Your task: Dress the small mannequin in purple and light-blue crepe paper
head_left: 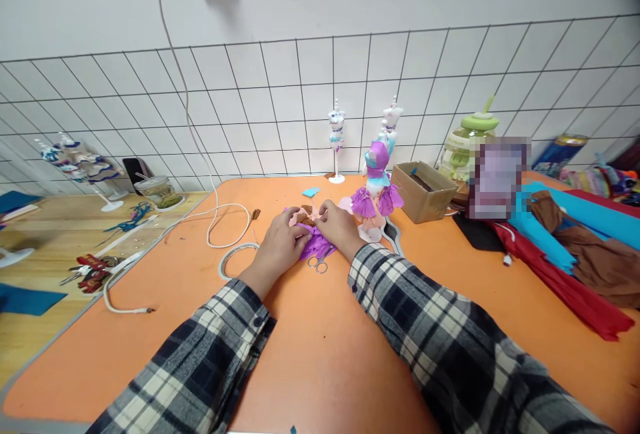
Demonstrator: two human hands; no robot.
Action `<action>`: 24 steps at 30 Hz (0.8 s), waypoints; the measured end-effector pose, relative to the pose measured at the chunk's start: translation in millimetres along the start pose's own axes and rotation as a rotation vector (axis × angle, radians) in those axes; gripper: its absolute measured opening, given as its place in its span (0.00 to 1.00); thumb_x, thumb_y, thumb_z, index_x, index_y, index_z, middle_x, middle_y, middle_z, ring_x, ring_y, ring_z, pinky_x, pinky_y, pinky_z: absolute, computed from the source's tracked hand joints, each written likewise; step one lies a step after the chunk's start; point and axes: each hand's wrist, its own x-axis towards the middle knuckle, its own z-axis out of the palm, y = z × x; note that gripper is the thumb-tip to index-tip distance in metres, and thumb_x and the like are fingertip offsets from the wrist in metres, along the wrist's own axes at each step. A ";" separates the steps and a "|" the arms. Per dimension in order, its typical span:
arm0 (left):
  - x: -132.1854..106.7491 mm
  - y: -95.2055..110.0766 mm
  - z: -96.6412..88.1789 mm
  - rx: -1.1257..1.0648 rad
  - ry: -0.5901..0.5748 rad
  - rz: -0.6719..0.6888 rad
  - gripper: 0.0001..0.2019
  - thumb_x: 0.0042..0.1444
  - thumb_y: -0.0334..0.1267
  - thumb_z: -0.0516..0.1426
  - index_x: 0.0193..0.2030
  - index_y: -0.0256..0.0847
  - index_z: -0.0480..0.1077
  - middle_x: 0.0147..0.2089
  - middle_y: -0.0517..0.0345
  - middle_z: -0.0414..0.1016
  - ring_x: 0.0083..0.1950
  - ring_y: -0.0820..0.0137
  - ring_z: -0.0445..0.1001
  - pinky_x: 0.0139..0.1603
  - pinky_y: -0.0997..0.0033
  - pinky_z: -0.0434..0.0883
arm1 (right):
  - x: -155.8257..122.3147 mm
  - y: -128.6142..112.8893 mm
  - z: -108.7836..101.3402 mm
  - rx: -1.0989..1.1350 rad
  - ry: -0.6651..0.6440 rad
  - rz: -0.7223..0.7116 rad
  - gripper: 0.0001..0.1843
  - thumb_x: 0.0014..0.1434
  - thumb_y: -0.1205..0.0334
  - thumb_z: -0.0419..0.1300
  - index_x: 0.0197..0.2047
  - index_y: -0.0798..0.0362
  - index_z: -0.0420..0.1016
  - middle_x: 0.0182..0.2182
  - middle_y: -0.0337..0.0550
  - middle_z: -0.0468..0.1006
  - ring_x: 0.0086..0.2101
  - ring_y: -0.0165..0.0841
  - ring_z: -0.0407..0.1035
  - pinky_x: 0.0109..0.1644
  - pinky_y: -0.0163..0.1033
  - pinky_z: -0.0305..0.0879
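Observation:
My left hand (281, 239) and my right hand (339, 226) meet over the orange table. Fingers of both are pinched on a strip of pink crepe paper (300, 217), which spans the gap between them. Crumpled purple crepe paper (316, 245) lies just below, close to both hands, with a bit of brown paper among it. Small scissors (319, 265) poke out from under the purple paper, handles toward me. To the left of my left hand lies a roll of tape (231, 266). Behind my right hand, a small dress form (377, 161) wears a purple and blue paper outfit.
More dress forms (337, 134) stand near the tiled wall. A cardboard box (424, 195), green-lidded bottle (463, 147), blurred phone (497, 181) and red paper (565, 281) are on the right. A white cable (213, 221) crosses the left side; keys (93, 271) lie farther left.

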 end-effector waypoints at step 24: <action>5.1 -11.8 12.1 -0.693 0.326 -0.381 0.26 0.56 0.43 0.58 0.59 0.42 0.57 0.37 0.59 0.71 0.37 0.69 0.73 0.37 0.70 0.71 | -9.2 -5.4 -12.8 -0.004 0.003 -0.074 0.14 0.63 0.64 0.53 0.50 0.51 0.75 0.44 0.47 0.79 0.44 0.36 0.71 0.46 0.37 0.63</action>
